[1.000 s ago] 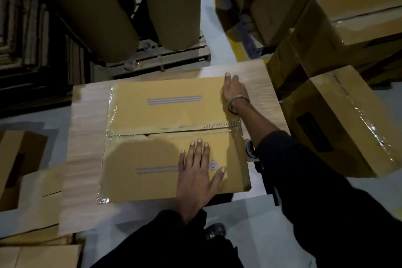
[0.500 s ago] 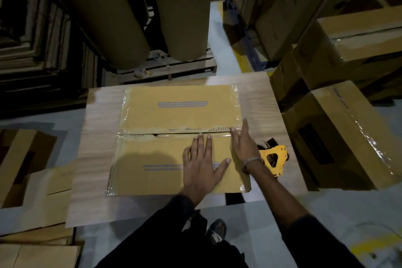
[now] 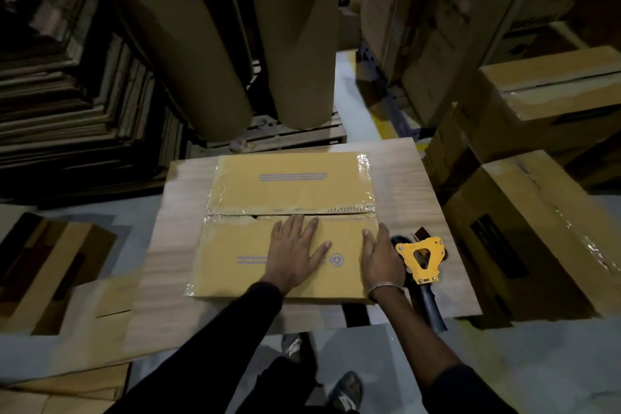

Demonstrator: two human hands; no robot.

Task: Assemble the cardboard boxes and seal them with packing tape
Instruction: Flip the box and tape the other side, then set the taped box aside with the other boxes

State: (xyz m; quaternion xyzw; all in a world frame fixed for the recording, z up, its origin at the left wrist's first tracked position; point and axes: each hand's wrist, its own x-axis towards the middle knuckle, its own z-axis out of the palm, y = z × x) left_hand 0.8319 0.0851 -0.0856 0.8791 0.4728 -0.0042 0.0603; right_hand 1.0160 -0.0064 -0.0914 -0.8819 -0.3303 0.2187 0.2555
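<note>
**Both hands flat on the taped box**

The left hand [image 3: 295, 254] lies palm down on the near flap of the cardboard box [image 3: 289, 225], fingers straight and spread, fingertips close to the centre seam, thumb angled out toward the printed recycling mark; it grips nothing and only presses on the flap. The right hand [image 3: 379, 257] rests at the box's right edge on the same near flap, fingers straight and together, thumb side on top of the cardboard while the outer side drops over the edge; a metal bangle [image 3: 384, 287] circles its wrist; it pinches nothing that can be seen. Both arms wear dark sleeves.

The box sits on the wooden board [image 3: 403, 178], nearer its middle than its edges, its two top flaps meeting at a seam with glossy tape [image 3: 364, 208] along the right part and a short open gap left of centre; shiny tape also runs down the box's side edges.

Just right of the right hand, near the board's right edge, lies the tape dispenser [image 3: 421, 259], yellow frame up, dark handle pointing toward the board's near edge; hand and dispenser look close, contact cannot be told.

Around the board: sealed boxes [image 3: 537, 245] stacked on the right; two large paper rolls [image 3: 235, 44] beyond the far edge; flattened cardboard [image 3: 50, 265] on the floor to the left.
</note>
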